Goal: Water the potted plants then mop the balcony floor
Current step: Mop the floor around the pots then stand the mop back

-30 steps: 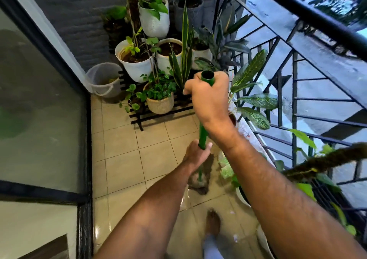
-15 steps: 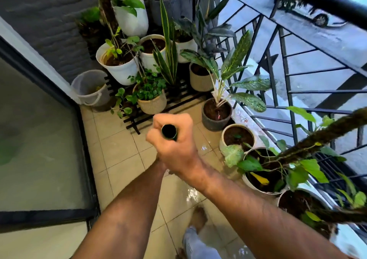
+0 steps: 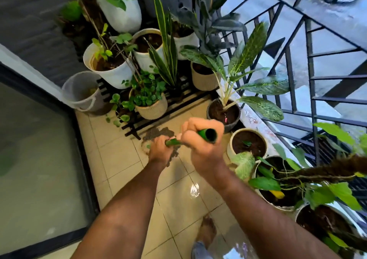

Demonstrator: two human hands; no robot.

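Fingers (image 3: 190, 127) of your right hand (image 3: 204, 149) curl tightly round the top of the green tubular mop handle (image 3: 206, 134); your left hand (image 3: 158, 149) grips it lower down. Its grey stringy mop head (image 3: 158, 132) lies on the wet beige tiled floor (image 3: 119, 159), just before the black slatted plant stand (image 3: 158, 113) and near the dark round pot (image 3: 223, 112).

A green mop handle (image 3: 206, 134) is gripped by the right hand (image 3: 202, 139) near its top and by the left hand (image 3: 160, 149) lower down; the grey mop head (image 3: 156, 133) is pressed on the wet tiled floor (image 3: 119, 159). Potted plants (image 3: 151, 98) are ranged along the railing (image 3: 309, 80).
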